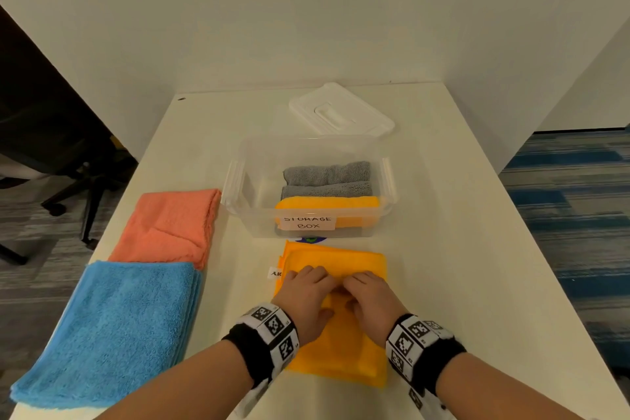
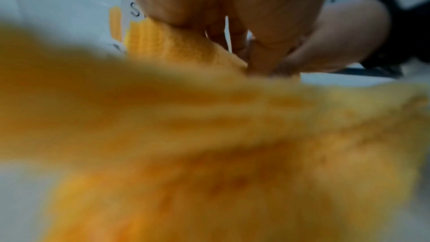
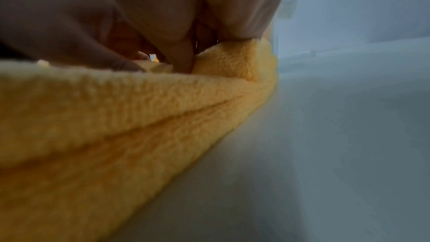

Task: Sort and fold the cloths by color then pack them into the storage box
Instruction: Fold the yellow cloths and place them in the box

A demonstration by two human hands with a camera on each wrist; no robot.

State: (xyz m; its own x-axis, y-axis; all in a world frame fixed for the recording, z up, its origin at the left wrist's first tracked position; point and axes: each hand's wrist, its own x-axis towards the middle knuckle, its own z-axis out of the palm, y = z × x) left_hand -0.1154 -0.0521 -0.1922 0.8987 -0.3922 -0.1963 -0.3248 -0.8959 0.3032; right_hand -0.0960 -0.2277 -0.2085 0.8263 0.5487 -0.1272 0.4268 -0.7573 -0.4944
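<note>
- Step in hand, as I judge it: folding the yellow cloth [image 1: 335,327] on the worktop [image 1: 460,249], just in front of the storage box [image 1: 245,211].
- Left hand [image 1: 306,297] and right hand [image 1: 370,300]: both pinch a raised fold mid-cloth.
- Next calls for carrying the fold over, edges matched.
- Box label reads "STORAGE BOX"; cloth tag illegible.
</note>
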